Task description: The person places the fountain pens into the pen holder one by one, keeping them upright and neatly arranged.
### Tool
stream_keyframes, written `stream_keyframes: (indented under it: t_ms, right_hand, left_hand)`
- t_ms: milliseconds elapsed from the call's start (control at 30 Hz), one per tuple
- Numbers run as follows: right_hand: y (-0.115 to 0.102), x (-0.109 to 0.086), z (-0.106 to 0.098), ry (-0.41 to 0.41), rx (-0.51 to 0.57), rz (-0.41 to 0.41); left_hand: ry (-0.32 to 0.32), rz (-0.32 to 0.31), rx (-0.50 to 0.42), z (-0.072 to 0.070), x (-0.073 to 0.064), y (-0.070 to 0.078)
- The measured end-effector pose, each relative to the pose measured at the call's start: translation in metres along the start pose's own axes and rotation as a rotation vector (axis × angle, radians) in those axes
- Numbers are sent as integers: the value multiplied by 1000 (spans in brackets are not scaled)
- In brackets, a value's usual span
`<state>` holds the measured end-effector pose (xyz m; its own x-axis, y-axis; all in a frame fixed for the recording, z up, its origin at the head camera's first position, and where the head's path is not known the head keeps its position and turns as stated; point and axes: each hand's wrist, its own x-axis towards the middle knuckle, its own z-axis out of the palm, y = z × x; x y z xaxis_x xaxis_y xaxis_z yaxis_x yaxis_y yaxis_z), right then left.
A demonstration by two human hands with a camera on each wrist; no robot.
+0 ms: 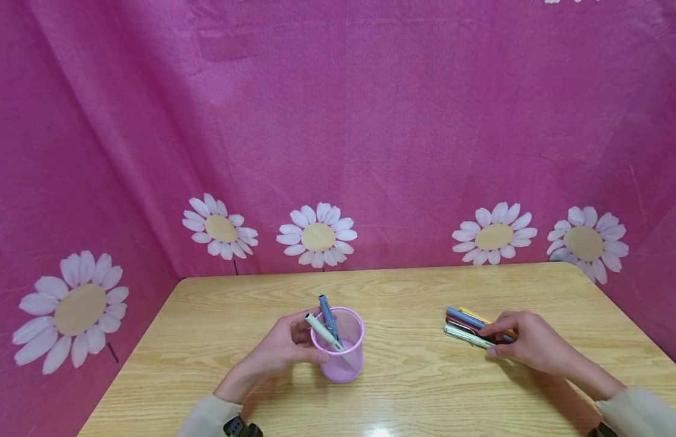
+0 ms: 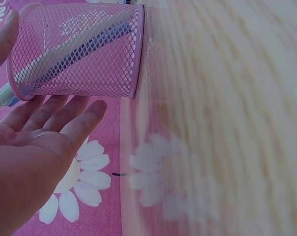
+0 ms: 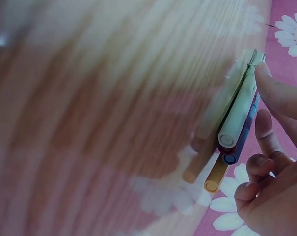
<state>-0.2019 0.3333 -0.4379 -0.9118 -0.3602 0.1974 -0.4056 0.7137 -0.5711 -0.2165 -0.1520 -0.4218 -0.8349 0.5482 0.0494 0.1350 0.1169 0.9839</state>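
Note:
A pink mesh pen cup (image 1: 341,364) stands upright on the wooden table. In it lean a pale green pen (image 1: 323,332) and a blue-grey pen (image 1: 327,314). My left hand (image 1: 280,349) holds the cup from the left, thumb near its front and fingers (image 2: 82,120) along its far side. At the right lies a bunch of pens: a yellow pen (image 3: 214,179), a blue pen (image 1: 463,317), a dark red pen (image 1: 462,328) and a light green pen (image 1: 466,337). Over their right ends is my right hand (image 1: 531,341), thumb at the light green pen, index fingertip by the dark red one.
The wooden table (image 1: 403,315) reaches back to a magenta curtain (image 1: 338,121) with white daisies, which also hangs along both sides. Table surface lies between the cup and the bunch of pens.

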Motion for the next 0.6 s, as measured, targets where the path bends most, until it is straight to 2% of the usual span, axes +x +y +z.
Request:
stream_keyframes:
  t_ms: [333, 600]
  right_hand:
    - [4, 5, 1, -21, -3, -31]
    - [4, 6, 4, -25, -21, -14]
  left_hand:
    - [-5, 6, -18, 0, -1, 1]
    - [7, 6, -17, 0, 0, 1]
